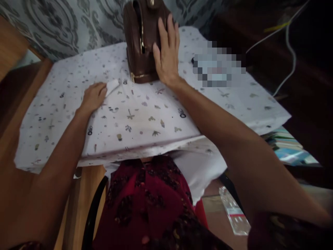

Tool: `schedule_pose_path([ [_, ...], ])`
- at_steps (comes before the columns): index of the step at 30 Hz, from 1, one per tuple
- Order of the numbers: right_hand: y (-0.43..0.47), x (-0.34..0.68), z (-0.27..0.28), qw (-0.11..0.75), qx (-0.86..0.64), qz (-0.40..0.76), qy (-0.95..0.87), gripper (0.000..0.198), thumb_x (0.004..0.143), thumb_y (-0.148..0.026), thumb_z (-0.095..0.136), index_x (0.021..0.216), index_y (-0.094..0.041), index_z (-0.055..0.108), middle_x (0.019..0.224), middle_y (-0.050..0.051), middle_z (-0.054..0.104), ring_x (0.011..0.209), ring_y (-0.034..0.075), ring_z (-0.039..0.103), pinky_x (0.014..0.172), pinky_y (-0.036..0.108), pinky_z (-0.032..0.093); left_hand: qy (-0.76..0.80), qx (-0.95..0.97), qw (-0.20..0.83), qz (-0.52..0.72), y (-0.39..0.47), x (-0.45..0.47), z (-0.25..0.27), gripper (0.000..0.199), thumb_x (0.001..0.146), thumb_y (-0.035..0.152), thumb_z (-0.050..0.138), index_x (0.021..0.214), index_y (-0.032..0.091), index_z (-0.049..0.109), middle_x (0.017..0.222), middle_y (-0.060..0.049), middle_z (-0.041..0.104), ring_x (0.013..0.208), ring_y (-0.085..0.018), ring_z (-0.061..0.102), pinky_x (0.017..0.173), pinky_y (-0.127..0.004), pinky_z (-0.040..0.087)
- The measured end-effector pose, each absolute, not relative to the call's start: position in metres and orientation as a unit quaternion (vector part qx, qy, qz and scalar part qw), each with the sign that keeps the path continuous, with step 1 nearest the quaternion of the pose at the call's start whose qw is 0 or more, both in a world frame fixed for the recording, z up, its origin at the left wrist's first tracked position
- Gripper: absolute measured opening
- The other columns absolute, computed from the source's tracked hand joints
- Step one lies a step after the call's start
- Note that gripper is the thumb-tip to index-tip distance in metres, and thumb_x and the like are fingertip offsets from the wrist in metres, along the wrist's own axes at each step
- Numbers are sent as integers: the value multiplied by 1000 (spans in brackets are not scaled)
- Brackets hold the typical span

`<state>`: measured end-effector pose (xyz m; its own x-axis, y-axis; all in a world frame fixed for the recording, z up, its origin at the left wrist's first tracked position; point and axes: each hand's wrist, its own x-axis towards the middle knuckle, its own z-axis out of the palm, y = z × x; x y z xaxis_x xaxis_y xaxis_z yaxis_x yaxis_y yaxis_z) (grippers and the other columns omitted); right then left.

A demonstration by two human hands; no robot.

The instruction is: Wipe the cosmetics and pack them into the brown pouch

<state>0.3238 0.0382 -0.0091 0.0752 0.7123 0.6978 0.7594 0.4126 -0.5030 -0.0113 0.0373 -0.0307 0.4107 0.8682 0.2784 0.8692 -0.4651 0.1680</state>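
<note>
A dark brown leather bag (149,38) stands upright near the far edge of the table, and its gold zip is partly undone. Flat against the bag's right side rests my right hand (168,55), its fingers stretched out. To the left of the bag, low over the table, my left hand (95,95) holds a small white cloth (112,86) that pokes out past the fingertips. Whether it is fabric or paper I cannot tell.
A white printed tablecloth (145,121) covers the table. Right of the bag lies a blurred-out item (214,66). A white cable (292,59) hangs at the right, above stacked books or papers (291,149). Below lies a clear plastic packet (235,211). Patterned wallpaper (59,27) backs the table.
</note>
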Motion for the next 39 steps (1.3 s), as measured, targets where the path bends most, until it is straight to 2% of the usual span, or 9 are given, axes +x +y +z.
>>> schedule_pose_path([
  [5, 44, 323, -12, 473, -564, -56, -675, 71, 95, -69, 4, 156, -39, 26, 162, -15, 32, 156, 18, 7, 131, 42, 0, -535, -829, 3, -162, 31, -5, -25, 48, 98, 40, 33, 125, 15, 64, 130, -11, 65, 128, -31, 55, 113, -50, 38],
  [10, 45, 322, -14, 465, -560, -95, -679, 90, 94, -69, -8, 155, -13, 29, 167, 3, 27, 155, 22, 13, 130, 48, 8, -551, -820, 20, -154, 26, -2, -22, 46, 98, 40, 31, 125, 25, 65, 131, -11, 65, 127, -30, 56, 111, -48, 41],
  [12, 46, 322, -16, 466, -564, -99, -675, 87, 94, -68, -8, 157, -19, 27, 166, 0, 28, 156, 22, 12, 130, 49, 10, -549, -822, 33, -145, 27, -2, -23, 47, 99, 37, 31, 126, 19, 64, 131, -13, 65, 124, -31, 57, 109, -50, 42],
  [16, 52, 324, -18, 468, -574, -100, -664, 71, 91, -68, -6, 154, -49, 21, 160, -20, 34, 156, 15, 10, 130, 43, 16, -546, -823, 46, -147, 30, -4, -26, 45, 101, 35, 31, 126, 15, 63, 129, -12, 66, 121, -29, 57, 107, -47, 43],
  [19, 52, 326, -16, 467, -569, -95, -671, 79, 93, -66, -3, 157, -34, 30, 166, -8, 28, 157, 20, 12, 131, 40, 14, -542, -824, 59, -156, 31, -5, -29, 43, 102, 35, 31, 123, 17, 64, 126, -12, 67, 118, -28, 58, 105, -45, 44],
  [21, 50, 326, -15, 465, -556, -83, -684, 83, 96, -64, 0, 158, -18, 31, 168, 6, 24, 157, 26, 12, 130, 48, 13, -541, -825, 59, -155, 31, -4, -29, 44, 101, 33, 31, 123, 15, 64, 125, -15, 67, 117, -30, 59, 104, -47, 45],
  [23, 48, 326, -15, 466, -541, -73, -696, 82, 98, -63, 1, 157, -14, 31, 167, 12, 23, 157, 31, 11, 128, 56, 16, -546, -823, 46, -149, 30, -4, -28, 45, 100, 32, 31, 124, 14, 64, 126, -16, 66, 118, -31, 59, 105, -48, 44],
  [27, 49, 325, -17, 497, -513, -86, -694, 67, 102, -59, 11, 157, -24, 29, 166, 9, 26, 156, 31, 15, 125, 63, 19, -548, -820, 51, -155, 29, -3, -28, 44, 100, 32, 32, 121, 16, 66, 127, -14, 68, 118, -29, 60, 106, -44, 46],
  [39, 48, 325, -19, 494, -521, -91, -690, 61, 104, -51, 18, 157, -23, 31, 166, 10, 25, 156, 31, 15, 125, 60, 22, -545, -820, 67, -159, 32, -7, -34, 46, 101, 35, 31, 125, 17, 66, 133, -16, 65, 122, -31, 60, 105, -48, 49],
])
